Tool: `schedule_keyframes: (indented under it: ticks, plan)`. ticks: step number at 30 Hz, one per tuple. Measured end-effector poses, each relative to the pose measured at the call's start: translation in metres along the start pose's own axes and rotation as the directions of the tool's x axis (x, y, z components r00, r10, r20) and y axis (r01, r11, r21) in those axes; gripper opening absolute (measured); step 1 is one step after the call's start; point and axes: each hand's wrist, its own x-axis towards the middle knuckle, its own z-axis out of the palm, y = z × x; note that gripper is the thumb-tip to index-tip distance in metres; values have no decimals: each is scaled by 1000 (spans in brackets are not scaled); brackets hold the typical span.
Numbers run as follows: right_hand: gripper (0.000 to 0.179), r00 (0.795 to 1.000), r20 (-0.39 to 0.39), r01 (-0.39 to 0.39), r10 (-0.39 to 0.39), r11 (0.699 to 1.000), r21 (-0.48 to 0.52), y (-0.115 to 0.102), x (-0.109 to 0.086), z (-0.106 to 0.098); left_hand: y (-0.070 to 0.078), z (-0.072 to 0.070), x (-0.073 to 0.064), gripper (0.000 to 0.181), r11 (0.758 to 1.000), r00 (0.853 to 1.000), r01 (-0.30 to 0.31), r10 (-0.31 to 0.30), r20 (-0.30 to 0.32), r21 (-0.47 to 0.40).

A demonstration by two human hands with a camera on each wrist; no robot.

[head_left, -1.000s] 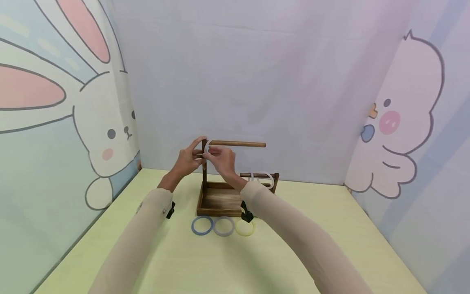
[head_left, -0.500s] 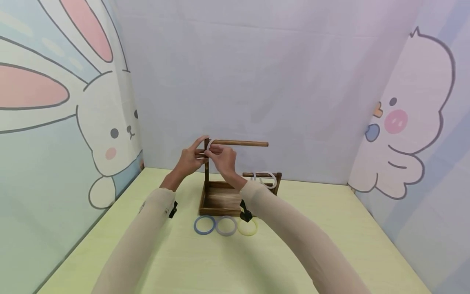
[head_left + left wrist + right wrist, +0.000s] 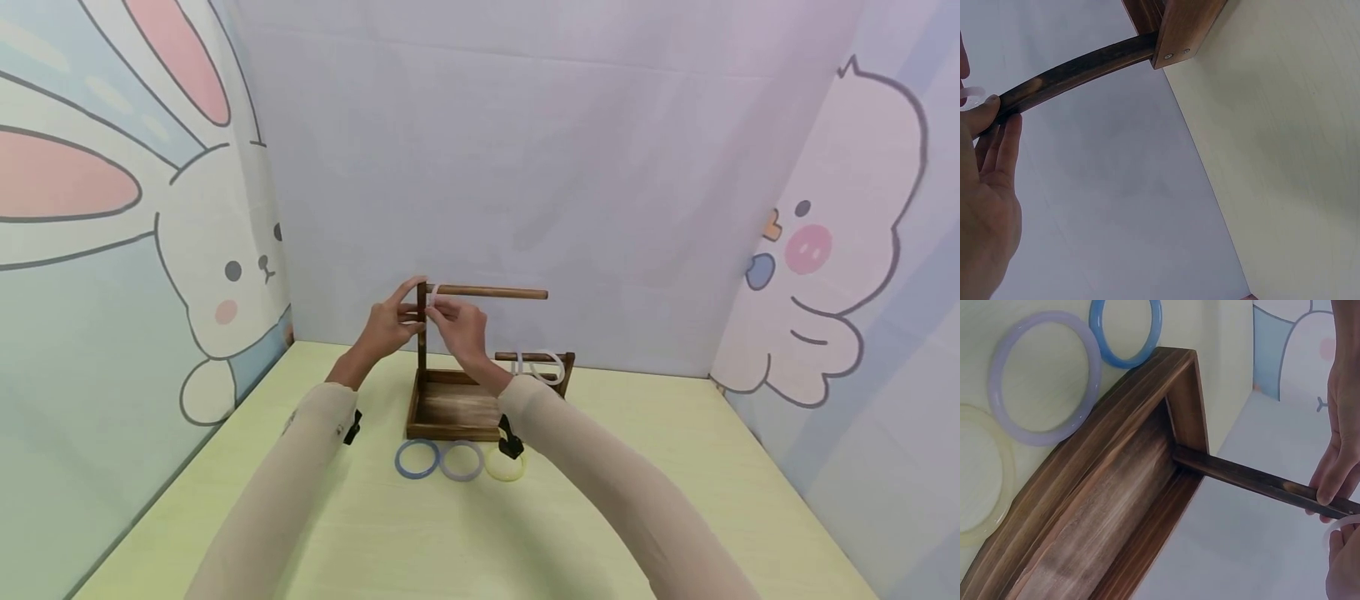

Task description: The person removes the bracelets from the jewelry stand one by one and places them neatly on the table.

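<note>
A dark wooden stand has a tall post, an upper bar and a tray base. Near the top of the post, my left hand grips the wood between thumb and fingers; the left wrist view shows the same hold on the post. My right hand pinches a whitish bangle that hangs around the upper bar close to the post. Only part of that bangle shows in the right wrist view, beside the fingers.
Blue, lilac and yellow bangles lie in a row before the tray. Whitish bangles hang on the lower bar at right. A pale curtain stands behind the table.
My right hand and the pinched bangle have shifted slightly right along the upper bar, away from the post. The left hand keeps its hold; the head view has shifted a little.
</note>
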Motion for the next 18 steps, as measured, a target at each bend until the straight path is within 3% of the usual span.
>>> schedule_keyframes:
  ticks: [18]
  plan:
    - [29,997,-82,-15,12,999,-41,8,-4,-28,3,0,1,92,999,999,35,-35,3,-26]
